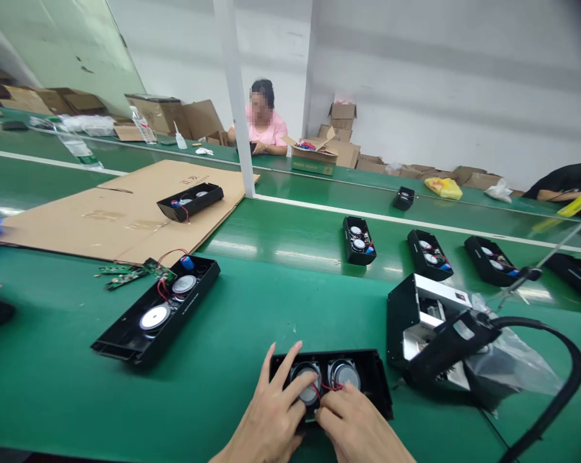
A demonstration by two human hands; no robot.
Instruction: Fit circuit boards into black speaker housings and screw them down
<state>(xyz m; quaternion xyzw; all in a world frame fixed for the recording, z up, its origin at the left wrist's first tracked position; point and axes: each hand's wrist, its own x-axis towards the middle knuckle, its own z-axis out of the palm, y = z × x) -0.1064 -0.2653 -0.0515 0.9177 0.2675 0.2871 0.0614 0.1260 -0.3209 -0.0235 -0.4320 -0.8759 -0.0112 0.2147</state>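
A black speaker housing (372, 373) with two round drivers and red wires lies on the green belt at the bottom centre. My left hand (271, 411) rests on its left driver, index and thumb spread apart over it. My right hand (355, 424) lies beside it, fingers curled and pinching at the red wires between the drivers. What the fingertips hold is too small to name.
Another open speaker housing (158, 312) with a loose circuit board lies to the left. A black stand with a cabled tool (439, 341) sits right. Several housings (358, 241) line the belt behind. Flat cardboard (102, 212) lies far left. People sit at the far side.
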